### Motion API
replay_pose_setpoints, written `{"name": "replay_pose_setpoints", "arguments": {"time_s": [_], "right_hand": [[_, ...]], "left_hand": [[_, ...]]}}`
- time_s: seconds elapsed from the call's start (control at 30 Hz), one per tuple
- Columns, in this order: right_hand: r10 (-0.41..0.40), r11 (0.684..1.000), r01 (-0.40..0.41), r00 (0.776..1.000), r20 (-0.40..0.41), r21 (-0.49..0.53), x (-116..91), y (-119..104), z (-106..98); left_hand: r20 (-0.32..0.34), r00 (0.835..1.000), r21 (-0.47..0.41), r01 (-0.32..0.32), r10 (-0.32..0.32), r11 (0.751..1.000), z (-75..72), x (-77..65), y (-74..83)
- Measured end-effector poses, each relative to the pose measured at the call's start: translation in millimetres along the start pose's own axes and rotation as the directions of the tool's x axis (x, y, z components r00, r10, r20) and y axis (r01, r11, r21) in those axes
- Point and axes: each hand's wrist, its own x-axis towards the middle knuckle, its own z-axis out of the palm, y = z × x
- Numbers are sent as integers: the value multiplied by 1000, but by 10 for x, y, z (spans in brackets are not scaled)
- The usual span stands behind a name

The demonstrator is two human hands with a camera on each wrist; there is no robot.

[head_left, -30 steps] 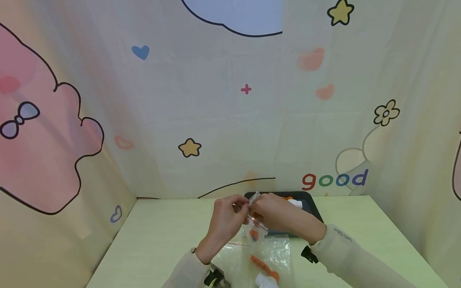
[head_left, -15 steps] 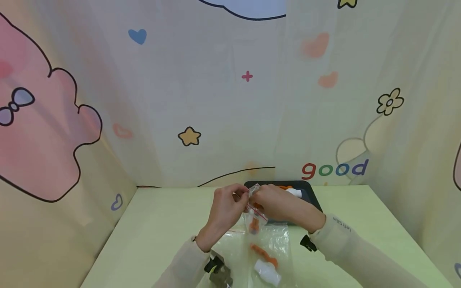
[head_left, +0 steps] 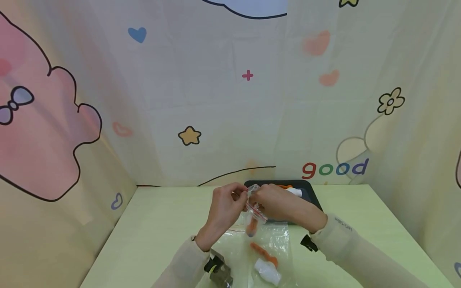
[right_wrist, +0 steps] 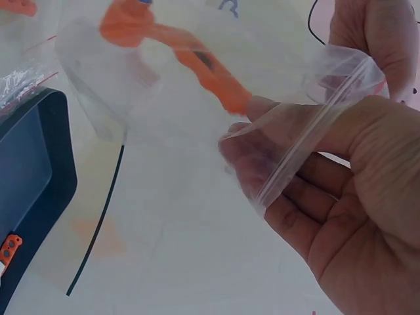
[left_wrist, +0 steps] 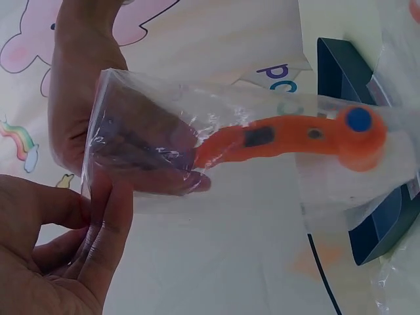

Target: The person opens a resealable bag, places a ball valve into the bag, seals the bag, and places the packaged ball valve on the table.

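Observation:
My left hand [head_left: 227, 204] pinches the edge of a clear zip bag [left_wrist: 328, 203] near its mouth. Through the mouth reach the fingers of my right hand [head_left: 281, 204], which pinch one end of an orange piece [left_wrist: 289, 136] inside the bag. That piece is a long, wavy bar with a rounded head and a blue dot, its exact kind unclear. In the head view the rounded end hangs downward, above the table. The right wrist view shows the bag's zip strip [right_wrist: 315, 131] lying across my right fingers.
Clear plastic bags [head_left: 282, 236] lie on the pale table [head_left: 155, 240], along with another orange bar [head_left: 264, 254] and a white piece [head_left: 267, 272]. A dark tray [head_left: 312, 196] with orange and white pieces stands behind my right hand. A patterned curtain [head_left: 216, 100] hangs behind.
The head view has tilted down slightly. The orange piece's visible end hangs a little lower and further left below the zip strip; both hands stay almost in place.

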Motion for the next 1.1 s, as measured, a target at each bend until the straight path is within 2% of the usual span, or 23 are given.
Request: {"name": "replay_pose_setpoints", "arguments": {"time_s": [0.3, 0.47, 0.63, 0.77, 0.93, 1.1], "right_hand": [[-67, 998, 67, 996, -50, -8, -66, 12, -85], [-46, 999, 47, 994, -99, 11, -155, -4, -169], [-33, 999, 38, 982, -188, 19, -263, -40, -257], [-31, 999, 36, 956, -291, 11, -354, -71, -297], [-47, 999, 47, 897, -440, -11, -467, -97, -279], [-19, 1000, 20, 859, -512, -3, -568, -133, -222]], "left_hand": [[-16, 1000, -31, 16, -17, 999, -11, 12, -28], [-18, 1000, -42, 19, -20, 999, -16, 14, -31], [-29, 999, -46, 16, -17, 999, -13, 14, -39], [-45, 999, -52, 13, -16, 999, -7, 21, -47], [-71, 997, -55, 9, -13, 998, -12, 22, -53], [-86, 996, -63, 11, -16, 998, -23, 19, -47]]}}
